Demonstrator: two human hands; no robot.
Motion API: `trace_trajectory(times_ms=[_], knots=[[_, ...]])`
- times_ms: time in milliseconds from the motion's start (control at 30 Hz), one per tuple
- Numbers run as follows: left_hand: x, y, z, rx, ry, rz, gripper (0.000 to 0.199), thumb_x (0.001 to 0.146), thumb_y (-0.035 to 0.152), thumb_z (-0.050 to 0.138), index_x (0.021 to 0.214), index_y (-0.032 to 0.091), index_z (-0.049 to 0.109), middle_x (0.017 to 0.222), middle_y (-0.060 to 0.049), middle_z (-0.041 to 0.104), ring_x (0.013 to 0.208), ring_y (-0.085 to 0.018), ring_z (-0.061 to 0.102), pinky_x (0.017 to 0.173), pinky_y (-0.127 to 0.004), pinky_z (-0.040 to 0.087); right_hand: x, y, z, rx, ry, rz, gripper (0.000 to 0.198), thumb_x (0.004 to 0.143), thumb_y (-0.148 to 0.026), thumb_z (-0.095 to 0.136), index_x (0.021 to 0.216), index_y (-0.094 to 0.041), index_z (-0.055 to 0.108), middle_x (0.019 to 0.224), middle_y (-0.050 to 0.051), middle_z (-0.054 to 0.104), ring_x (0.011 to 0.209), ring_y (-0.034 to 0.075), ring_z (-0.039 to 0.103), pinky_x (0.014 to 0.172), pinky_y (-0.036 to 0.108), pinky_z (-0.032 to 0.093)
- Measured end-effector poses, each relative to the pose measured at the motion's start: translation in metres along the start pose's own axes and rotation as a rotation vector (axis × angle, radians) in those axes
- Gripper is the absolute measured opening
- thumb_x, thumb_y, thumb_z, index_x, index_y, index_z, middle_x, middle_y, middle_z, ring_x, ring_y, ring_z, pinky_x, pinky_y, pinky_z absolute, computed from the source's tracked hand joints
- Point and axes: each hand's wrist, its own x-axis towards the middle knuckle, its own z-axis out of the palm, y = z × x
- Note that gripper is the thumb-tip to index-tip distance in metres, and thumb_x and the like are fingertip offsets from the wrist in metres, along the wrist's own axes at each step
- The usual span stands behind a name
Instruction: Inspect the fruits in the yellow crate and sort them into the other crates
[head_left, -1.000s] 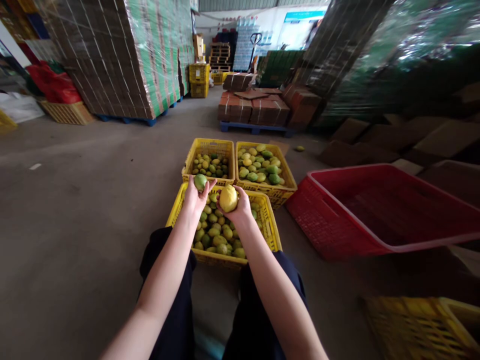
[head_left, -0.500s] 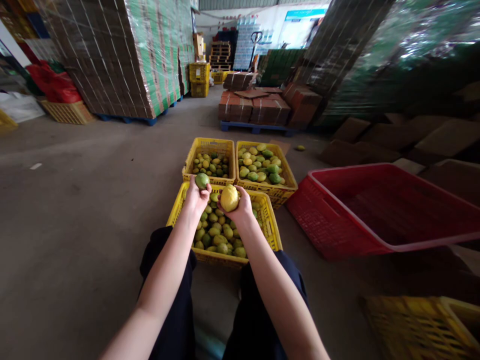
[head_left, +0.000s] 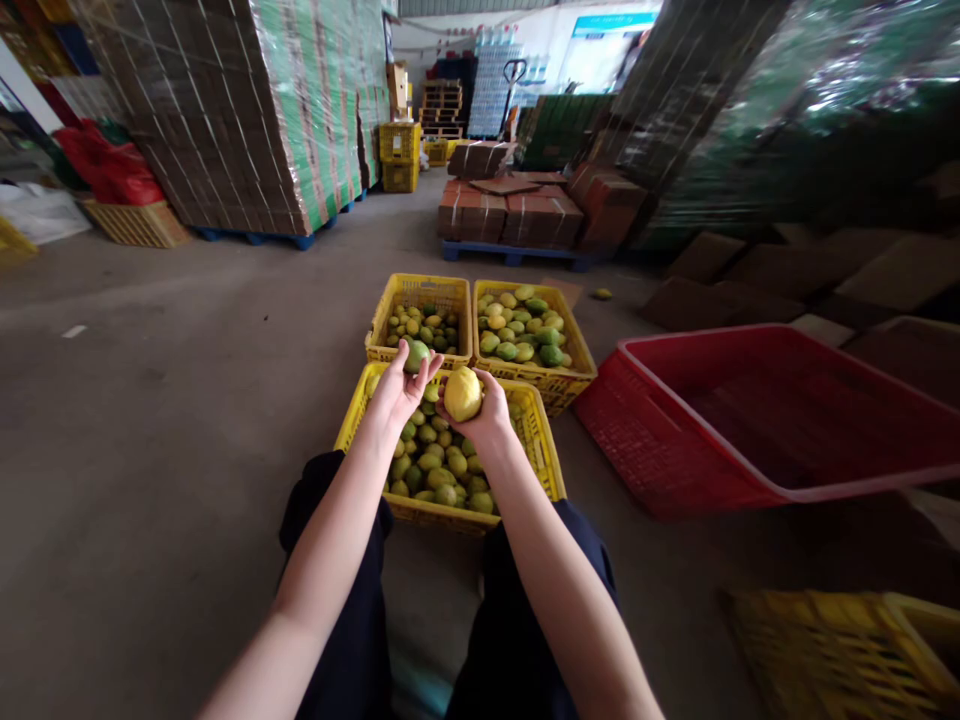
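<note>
My left hand [head_left: 397,392] has its fingers spread, palm turned toward the far crates. A green lemon [head_left: 416,357] shows just beyond its thumb and fingers; whether they still touch it I cannot tell. In my right hand [head_left: 487,410] a larger yellow lemon [head_left: 463,394] is gripped, its knobbly side facing me. Both hands are above the near yellow crate [head_left: 551,450], which holds many green-yellow lemons [head_left: 442,475]. Beyond it stand a back left crate [head_left: 379,310] with smaller dark green and yellow lemons and a back right crate [head_left: 577,335] with bigger ones.
A red crate [head_left: 637,440] stands at the right, with another yellow crate [head_left: 817,640] at lower right. Flattened cardboard [head_left: 780,270] lies behind the red crate. Ahead is a blue pallet [head_left: 510,255] of bundled cardboard; a wrapped stack [head_left: 300,120] rises at left.
My left hand has opened its fingers and turned, and the green lemon has moved slightly up and to the right. My right hand keeps the yellow lemon, nearly in place.
</note>
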Motion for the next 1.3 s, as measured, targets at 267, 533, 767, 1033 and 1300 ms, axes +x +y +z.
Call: trace_trajectory(times_ms=[267, 533, 767, 1033, 1300], knots=[[-0.005, 0.001, 0.002, 0.001, 0.037, -0.010, 0.032, 0.102, 0.030, 0.052, 0.131, 0.018, 0.061, 0.101, -0.013, 0.071, 0.072, -0.016, 0.075, 0.038, -0.012, 0.054, -0.001, -0.001, -0.001, -0.005, -0.007, -0.014, 0.024, 0.093, -0.035, 0.044, 0.087, -0.020, 0.063, 0.064, 0.004, 0.069, 0.051, 0.019, 0.061, 0.048, 0.029, 0.051], [-0.012, 0.004, 0.004, 0.048, -0.093, 0.053, 0.032, 0.105, 0.031, 0.048, 0.128, 0.018, 0.065, 0.101, -0.010, 0.074, 0.059, -0.007, 0.069, 0.041, -0.006, 0.050, -0.004, -0.003, 0.001, 0.106, -0.096, -0.066, 0.025, 0.093, -0.038, 0.048, 0.089, -0.019, 0.064, 0.068, 0.006, 0.068, 0.058, 0.017, 0.063, 0.050, 0.025, 0.055], [-0.015, 0.001, 0.005, 0.153, -0.151, 0.046, 0.044, 0.106, 0.044, 0.038, 0.120, 0.014, 0.067, 0.096, -0.010, 0.076, 0.034, 0.003, 0.043, 0.030, -0.003, 0.034, -0.013, -0.007, 0.004, 0.163, -0.243, -0.150, 0.027, 0.096, -0.032, 0.045, 0.099, -0.014, 0.065, 0.070, 0.009, 0.070, 0.060, 0.017, 0.067, 0.048, 0.020, 0.057], [-0.010, -0.012, 0.003, 0.191, -0.134, -0.008, 0.039, 0.103, 0.048, 0.046, 0.117, 0.020, 0.068, 0.091, -0.009, 0.077, 0.030, 0.002, 0.030, 0.027, -0.007, 0.025, -0.008, -0.007, 0.005, 0.033, -0.264, -0.111, 0.043, 0.103, -0.044, 0.036, 0.105, -0.013, 0.065, 0.061, 0.005, 0.068, 0.045, 0.014, 0.061, 0.041, 0.019, 0.054], [-0.010, -0.010, 0.003, 0.165, -0.171, 0.086, 0.049, 0.104, 0.049, 0.036, 0.115, 0.014, 0.068, 0.085, -0.009, 0.074, 0.041, -0.007, 0.049, 0.035, -0.016, 0.041, -0.009, -0.003, 0.009, -0.019, -0.221, -0.132, 0.031, 0.100, -0.038, 0.043, 0.090, -0.016, 0.064, 0.058, 0.003, 0.065, 0.044, 0.014, 0.057, 0.039, 0.020, 0.051]])
